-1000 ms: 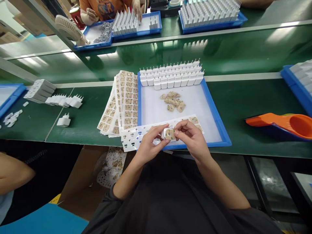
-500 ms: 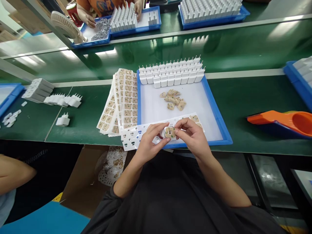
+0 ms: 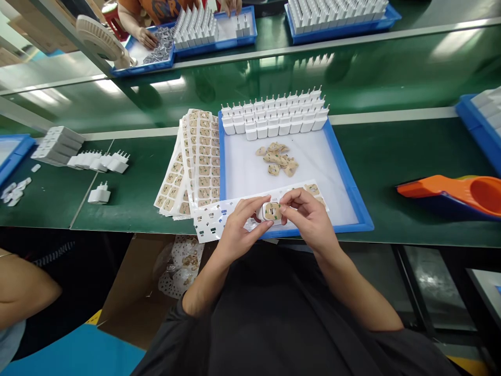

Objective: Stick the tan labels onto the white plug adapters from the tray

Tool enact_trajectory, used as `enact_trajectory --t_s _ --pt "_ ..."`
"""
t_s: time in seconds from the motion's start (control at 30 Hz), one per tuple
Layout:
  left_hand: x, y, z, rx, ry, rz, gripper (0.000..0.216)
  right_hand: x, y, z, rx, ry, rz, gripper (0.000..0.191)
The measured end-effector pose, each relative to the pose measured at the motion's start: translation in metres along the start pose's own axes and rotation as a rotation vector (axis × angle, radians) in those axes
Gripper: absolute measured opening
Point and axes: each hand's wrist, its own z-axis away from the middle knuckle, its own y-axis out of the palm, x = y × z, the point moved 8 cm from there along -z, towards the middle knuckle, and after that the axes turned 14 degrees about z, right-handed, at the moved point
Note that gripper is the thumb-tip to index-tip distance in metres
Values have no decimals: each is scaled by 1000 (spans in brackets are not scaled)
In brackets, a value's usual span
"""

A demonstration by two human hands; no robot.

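Tan sticker (image 3: 271, 212) sits squarer on the white adapter (image 3: 261, 212) than a second ago. Head view: my left hand (image 3: 243, 225) is clamped on the adapter, right hand (image 3: 308, 216) pinches the sticker's right edge, both over the blue tray's (image 3: 346, 172) near edge. Adapter rows (image 3: 284, 125) line its far edge.

The single head-worn camera looks forward and down from above the wearer's dark shirt (image 3: 282, 313), which fills six o'clock, with the left hand (image 3: 240, 230) and right hand (image 3: 311, 219) close in, just below the centre. Its wide view spans the near green bench (image 3: 395, 162) from nine to three o'clock and reaches a farther blue tray (image 3: 348, 34) at one o'clock.
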Motion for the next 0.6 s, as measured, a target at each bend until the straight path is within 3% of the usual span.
enact_trajectory --t_s 0.6 --pt "4 -1 2 -14 -38 -10 49 -2 4 1 0 30 -13 7"
